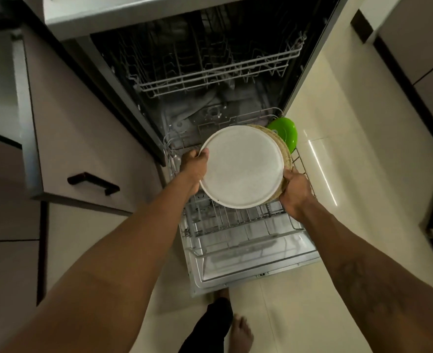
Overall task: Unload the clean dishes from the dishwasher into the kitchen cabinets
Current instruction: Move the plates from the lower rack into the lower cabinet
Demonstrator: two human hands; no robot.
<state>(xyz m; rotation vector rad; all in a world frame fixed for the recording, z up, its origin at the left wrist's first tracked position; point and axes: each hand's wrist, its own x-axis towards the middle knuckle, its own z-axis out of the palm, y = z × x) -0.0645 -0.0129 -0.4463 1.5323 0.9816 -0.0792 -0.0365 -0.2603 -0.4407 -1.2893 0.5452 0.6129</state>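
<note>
Both hands hold a round white plate (241,166) above the pulled-out lower wire rack (248,225): the left hand (193,165) curls round its left rim, while the right hand (295,189) grips its right edge together with tan patterned plates (285,149) behind. A green plate (285,132) stands at the rack's far right.

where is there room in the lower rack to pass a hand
The near half of the lower rack, between the held plate stack and its front rail, shows bare tines. The upper rack looks empty. Crowded: the far right corner, where the green plate stands behind the stack held by left hand and right hand.
</note>
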